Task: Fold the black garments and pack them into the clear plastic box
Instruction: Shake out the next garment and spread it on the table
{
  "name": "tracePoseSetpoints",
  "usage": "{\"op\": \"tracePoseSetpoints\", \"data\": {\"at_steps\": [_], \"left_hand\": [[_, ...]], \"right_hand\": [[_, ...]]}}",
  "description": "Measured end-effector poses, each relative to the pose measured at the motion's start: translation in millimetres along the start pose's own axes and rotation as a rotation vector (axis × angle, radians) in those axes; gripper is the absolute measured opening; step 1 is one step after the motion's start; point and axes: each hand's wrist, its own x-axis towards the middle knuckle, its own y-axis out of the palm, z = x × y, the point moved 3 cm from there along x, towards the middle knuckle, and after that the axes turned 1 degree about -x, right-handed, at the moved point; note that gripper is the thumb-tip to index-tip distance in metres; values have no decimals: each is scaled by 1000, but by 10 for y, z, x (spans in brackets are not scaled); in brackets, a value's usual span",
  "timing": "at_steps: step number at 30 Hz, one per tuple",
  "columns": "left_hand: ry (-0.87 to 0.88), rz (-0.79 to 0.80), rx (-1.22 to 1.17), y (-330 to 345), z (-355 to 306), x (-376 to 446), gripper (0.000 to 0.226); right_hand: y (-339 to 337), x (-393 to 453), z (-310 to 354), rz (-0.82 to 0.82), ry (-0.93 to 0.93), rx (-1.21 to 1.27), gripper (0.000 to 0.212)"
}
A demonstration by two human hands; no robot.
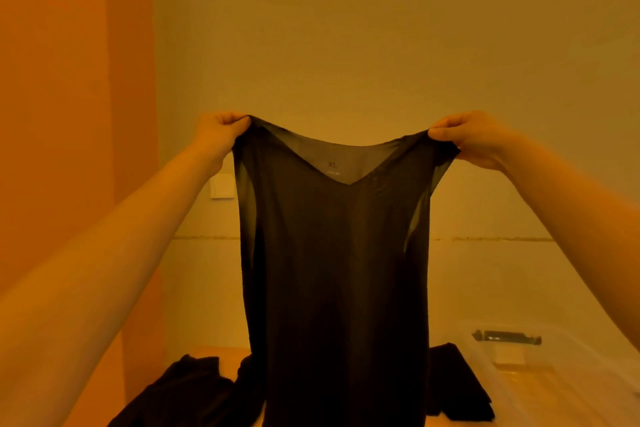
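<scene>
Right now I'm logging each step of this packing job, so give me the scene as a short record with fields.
held item: black sleeveless top, hanging full length, V-neck toward the camera, XL mark inside the neck
left hand: pinches the top's left shoulder strap
right hand: pinches the right shoulder strap
other garments: black garments lie loose on the surface below, unfolded
clear plastic box: lower right, open; no garment seen inside
stage: top held up, not yet folded

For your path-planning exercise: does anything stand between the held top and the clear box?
Nothing visible does. Both hands hold the top up; the box sits lower right, open, beside loose garments.
</scene>
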Motion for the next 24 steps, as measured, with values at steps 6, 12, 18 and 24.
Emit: {"op": "tracePoseSetpoints", "data": {"at_steps": [6,12,18,24], "left_hand": [[-11,-104,-9,-27,-124,6,29],[-46,-193,137,133,538,121,30],[-31,-179,352,522,1704,336,22],[-144,-100,522,984,3724,379,21]], "right_hand": [[-49,-12,95,-6,-4,47,17],[160,188,-420,-22,65,17,16],[506,740,-1403,27,168,-66,20],[1257,1530,-3165,90,326,-241,20]]}}
